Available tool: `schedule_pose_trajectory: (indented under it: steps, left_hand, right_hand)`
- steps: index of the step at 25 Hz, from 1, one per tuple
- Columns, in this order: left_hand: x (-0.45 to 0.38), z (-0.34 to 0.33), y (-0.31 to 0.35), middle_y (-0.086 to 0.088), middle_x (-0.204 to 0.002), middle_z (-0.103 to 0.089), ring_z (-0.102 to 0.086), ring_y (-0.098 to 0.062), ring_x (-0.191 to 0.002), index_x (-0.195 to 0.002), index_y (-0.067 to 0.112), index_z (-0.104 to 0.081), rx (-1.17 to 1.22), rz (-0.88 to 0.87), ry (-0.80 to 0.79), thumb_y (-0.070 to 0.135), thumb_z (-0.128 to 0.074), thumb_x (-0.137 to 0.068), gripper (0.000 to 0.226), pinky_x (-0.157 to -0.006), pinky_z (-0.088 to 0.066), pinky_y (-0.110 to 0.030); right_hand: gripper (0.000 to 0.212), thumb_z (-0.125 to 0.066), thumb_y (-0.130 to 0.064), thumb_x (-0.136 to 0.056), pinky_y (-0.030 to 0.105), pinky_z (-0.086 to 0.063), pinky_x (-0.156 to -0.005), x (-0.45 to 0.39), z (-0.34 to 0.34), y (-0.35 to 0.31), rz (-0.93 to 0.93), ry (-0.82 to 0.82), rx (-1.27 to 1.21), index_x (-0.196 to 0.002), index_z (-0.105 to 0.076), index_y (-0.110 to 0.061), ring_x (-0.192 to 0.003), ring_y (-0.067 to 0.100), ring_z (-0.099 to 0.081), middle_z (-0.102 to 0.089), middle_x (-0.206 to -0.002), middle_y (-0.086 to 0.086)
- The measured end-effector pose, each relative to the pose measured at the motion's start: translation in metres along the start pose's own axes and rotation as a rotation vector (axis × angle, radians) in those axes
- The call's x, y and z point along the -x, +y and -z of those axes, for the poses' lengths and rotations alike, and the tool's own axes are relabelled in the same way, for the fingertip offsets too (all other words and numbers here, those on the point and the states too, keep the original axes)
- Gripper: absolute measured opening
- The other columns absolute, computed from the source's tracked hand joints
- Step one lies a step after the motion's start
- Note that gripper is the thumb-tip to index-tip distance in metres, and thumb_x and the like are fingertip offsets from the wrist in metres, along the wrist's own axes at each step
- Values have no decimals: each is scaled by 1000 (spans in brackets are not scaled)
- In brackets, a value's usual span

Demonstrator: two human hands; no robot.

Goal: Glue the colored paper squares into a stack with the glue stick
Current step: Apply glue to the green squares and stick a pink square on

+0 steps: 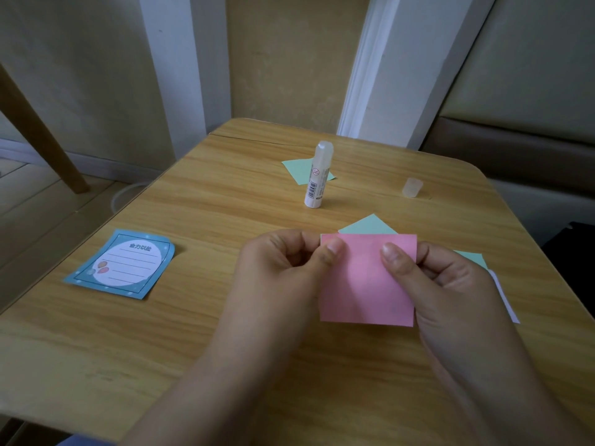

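one pink paper square [367, 284] is showing, and three pale green paper squares: one [297, 169] is lying far back behind the glue stick [317, 175], one [370, 227] is peeking out just behind the top edge of the pink one, and one [473, 257] is showing beside the right hand. there is one glue stick, one cap [412, 187], and one blue note card [120, 264].

the left hand [286, 262] is pinching the top left corner of the pink square with thumb and curled fingers [333, 249]. the right hand [447, 281] is pinching the top right edge in the same way. the pink square is being held flat and facing up, near the middle of the tabletop [225, 204], a little to the right.

the glue stick is standing upright without its cap, white with a barcode on the side. the cap is clear and is standing well apart to the right.

the tabletop is light wood grain with rounded corners. behind it, beige walls and a white frame are showing, and a wooden leg is leaning at the left.
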State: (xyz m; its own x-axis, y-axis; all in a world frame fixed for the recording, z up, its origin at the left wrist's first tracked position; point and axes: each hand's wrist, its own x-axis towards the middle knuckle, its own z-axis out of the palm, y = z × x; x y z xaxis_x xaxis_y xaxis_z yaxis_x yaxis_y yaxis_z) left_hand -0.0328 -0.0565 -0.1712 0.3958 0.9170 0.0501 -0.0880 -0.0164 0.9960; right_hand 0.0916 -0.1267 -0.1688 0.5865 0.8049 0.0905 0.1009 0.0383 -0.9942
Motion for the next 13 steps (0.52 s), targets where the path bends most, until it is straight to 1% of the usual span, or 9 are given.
schedule_pose_trajectory:
  steps: [3,7,10,13]
  left_hand:
    - [0,0,0,-7,-65,-69,-58,-16,-63,-64,19,-71,-4,-13,-3,21,-64,-87,23,-65,-50,-37]
    - [-1,0,-3,-4,-61,-65,-57,-17,-62,-61,20,-70,1,-24,-7,20,-64,-88,28,-64,-47,-35]
    - [-2,0,-4,-10,-62,-65,-56,-19,-63,-61,18,-69,0,-24,-19,19,-63,-89,28,-65,-46,-36]
    - [-2,1,-5,-18,-65,-64,-55,-20,-63,-63,15,-69,13,-24,-35,24,-67,-87,26,-64,-45,-36]
  right_hand:
    - [24,-65,-37,-65,30,-51,-61,0,0,1,-1,-3,-4,-76,-75,-18,-64,17,-65,-73,-72,8]
    - [26,-66,-37,-66,35,-50,-66,0,0,1,6,-5,-3,-78,-74,-15,-66,20,-64,-73,-74,12]
    - [28,-66,-36,-65,33,-49,-65,0,0,1,1,-6,-9,-77,-73,-12,-65,19,-61,-72,-74,15]
    - [28,-67,-35,-64,33,-51,-63,0,0,1,-6,-10,-20,-77,-74,-12,-65,19,-63,-73,-73,11]
